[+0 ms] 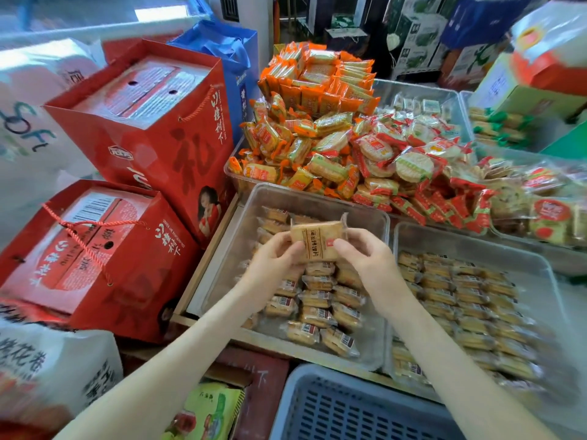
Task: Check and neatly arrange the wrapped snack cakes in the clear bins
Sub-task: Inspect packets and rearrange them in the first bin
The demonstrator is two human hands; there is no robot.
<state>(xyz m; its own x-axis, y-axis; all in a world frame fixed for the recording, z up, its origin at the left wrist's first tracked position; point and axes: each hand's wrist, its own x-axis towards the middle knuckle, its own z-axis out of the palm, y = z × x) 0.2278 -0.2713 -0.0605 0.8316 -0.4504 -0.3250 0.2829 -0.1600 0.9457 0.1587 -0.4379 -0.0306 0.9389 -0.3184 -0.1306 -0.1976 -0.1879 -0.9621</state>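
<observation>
One wrapped snack cake [319, 241] is pinched between left hand [274, 260] and right hand [365, 255] above the left bin [317, 198], evidently under inspection. Rows are partly formed there; the right bin [476, 239] appears neatly filled.

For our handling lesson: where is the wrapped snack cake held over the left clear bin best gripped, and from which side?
Probably by its left and right edges, one hand from each side, as the left hand and right hand pinch the wrapped snack cake. It is a flat slab facing the camera, so edge grips leave its label showing.
</observation>
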